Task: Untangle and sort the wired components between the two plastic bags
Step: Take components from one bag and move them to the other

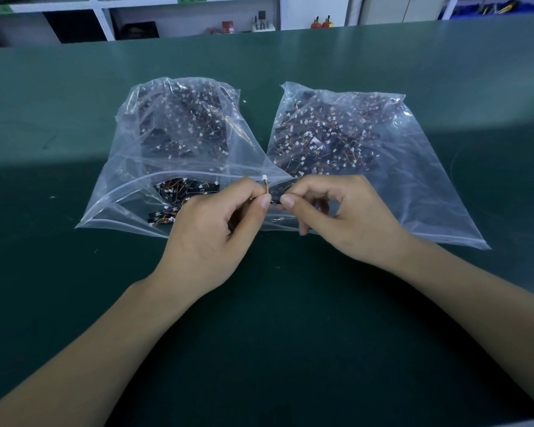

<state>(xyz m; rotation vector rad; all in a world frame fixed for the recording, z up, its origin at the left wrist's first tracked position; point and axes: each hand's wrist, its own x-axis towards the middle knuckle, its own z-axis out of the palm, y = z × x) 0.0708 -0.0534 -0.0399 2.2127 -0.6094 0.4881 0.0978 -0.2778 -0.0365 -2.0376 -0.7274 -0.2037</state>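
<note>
A wired component (270, 192) is pinched between the left hand (216, 223) and right hand (336, 217); its wire is best eased apart gently, not yanked.

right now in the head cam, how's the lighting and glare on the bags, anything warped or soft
Head view: a bright band falls across the far green table, the near half sits in shadow; both the left bag and the right bag show white sheen that veils the components; the wide lens bows the table edge; the background shelves look soft.
</note>
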